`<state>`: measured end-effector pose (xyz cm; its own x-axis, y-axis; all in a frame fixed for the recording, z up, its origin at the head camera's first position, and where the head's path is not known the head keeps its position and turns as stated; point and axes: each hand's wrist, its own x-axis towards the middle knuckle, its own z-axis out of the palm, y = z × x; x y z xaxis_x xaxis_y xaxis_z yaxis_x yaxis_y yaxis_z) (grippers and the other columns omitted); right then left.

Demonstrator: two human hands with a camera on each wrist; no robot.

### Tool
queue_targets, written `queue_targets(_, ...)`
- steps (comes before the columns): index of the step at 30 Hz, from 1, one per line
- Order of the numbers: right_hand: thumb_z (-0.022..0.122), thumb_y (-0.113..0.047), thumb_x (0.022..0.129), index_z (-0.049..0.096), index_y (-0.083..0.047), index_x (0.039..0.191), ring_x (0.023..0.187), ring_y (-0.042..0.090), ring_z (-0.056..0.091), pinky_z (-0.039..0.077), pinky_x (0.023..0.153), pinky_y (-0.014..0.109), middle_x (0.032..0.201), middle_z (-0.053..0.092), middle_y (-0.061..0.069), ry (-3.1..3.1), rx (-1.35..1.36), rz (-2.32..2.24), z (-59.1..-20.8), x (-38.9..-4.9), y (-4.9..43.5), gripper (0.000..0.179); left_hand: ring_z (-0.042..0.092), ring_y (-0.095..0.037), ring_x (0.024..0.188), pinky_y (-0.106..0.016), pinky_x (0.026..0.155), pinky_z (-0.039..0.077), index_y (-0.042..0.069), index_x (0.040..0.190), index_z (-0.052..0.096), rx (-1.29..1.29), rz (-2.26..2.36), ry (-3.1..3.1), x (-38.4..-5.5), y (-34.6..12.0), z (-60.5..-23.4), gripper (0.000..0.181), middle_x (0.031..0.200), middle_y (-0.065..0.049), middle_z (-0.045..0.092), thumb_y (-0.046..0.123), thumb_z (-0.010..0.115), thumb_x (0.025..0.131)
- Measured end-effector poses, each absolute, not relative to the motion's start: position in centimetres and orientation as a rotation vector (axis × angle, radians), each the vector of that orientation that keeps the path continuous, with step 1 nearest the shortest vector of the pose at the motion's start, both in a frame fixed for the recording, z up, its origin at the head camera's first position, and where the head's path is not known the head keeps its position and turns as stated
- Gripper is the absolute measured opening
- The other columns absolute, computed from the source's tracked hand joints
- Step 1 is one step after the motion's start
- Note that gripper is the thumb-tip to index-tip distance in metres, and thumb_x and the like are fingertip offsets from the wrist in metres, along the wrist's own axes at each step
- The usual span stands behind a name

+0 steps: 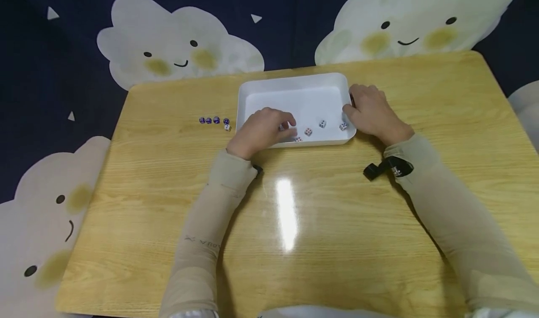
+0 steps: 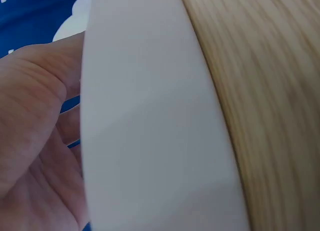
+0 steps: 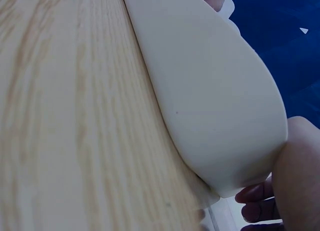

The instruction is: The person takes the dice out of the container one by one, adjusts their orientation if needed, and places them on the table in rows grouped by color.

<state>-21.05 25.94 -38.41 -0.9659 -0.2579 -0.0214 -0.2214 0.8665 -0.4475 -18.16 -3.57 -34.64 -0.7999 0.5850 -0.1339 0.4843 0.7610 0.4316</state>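
A white tray (image 1: 294,98) stands near the table's far edge with several small white dice, among them one die (image 1: 322,123) in its right half and another die (image 1: 308,132) nearer the left fingers. My left hand (image 1: 260,130) reaches over the front wall, its thumb and index finger bent and apart above the tray floor beside a die (image 1: 298,139). In the left wrist view the tray wall (image 2: 150,111) hides its fingertips. My right hand (image 1: 372,112) grips the tray's right wall, thumb at the rim and fingers on the outer side.
Left of the tray, several dark blue dice (image 1: 216,120) lie in a row on the wooden table (image 1: 160,177), with a white die (image 1: 227,127) just in front of the row's right end. Behind the table hangs a dark blue cloth (image 1: 290,23) with cloud prints.
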Motion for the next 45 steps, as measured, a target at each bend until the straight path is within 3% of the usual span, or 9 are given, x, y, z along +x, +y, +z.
queue_targets(8, 0.041, -0.025, 0.1, 0.055, 0.0, 0.099, 0.092, 0.039, 0.048, 0.034, 0.08, 0.048, 0.093, 0.056, 0.02, 2.98, -0.407, -0.709, -38.8, -20.9, 25.8, 0.028, 0.068, -0.014, 0.096, -0.035, 0.089, 0.056, 0.019, 0.123, 0.073, 0.798, 0.538, 2.651, -18.7, -2.5, -35.2, 0.034, 0.109, -0.001, 0.076, 0.041, 0.071, 0.098)
queue_targets(12, 0.041, -0.024, 0.099, 0.057, 0.002, 0.106, 0.096, 0.041, 0.049, 0.036, 0.083, 0.053, 0.099, 0.058, 0.022, 2.976, -0.397, -0.71, -38.7, -21.1, 25.9, 0.031, 0.068, -0.012, 0.095, -0.033, 0.088, 0.056, 0.019, 0.118, 0.074, 0.824, 0.562, 2.635, -18.7, -2.3, -35.5, 0.034, 0.107, 0.001, 0.077, 0.045, 0.072, 0.096)
queue_targets(27, 0.04, -0.025, 0.1, 0.057, 0.004, 0.114, 0.098, 0.041, 0.047, 0.037, 0.088, 0.054, 0.103, 0.059, 0.022, 2.943, -0.372, -0.697, -38.7, -21.1, 25.9, 0.037, 0.07, -0.008, 0.094, -0.026, 0.088, 0.056, 0.018, 0.105, 0.08, 0.932, 0.721, 2.58, -18.4, -2.5, -36.1, 0.013, 0.102, 0.004, 0.078, 0.024, 0.075, 0.096)
queue_targets(45, 0.04, -0.025, 0.099, 0.057, 0.004, 0.112, 0.097, 0.041, 0.048, 0.037, 0.088, 0.054, 0.102, 0.058, 0.022, 2.958, -0.377, -0.692, -38.6, -21.2, 25.9, 0.036, 0.063, -0.009, 0.079, -0.026, 0.076, 0.05, 0.019, 0.107, 0.081, 0.898, 0.638, 2.635, -18.1, -2.7, -35.7, 0.016, 0.103, 0.005, 0.079, 0.028, 0.071, 0.098)
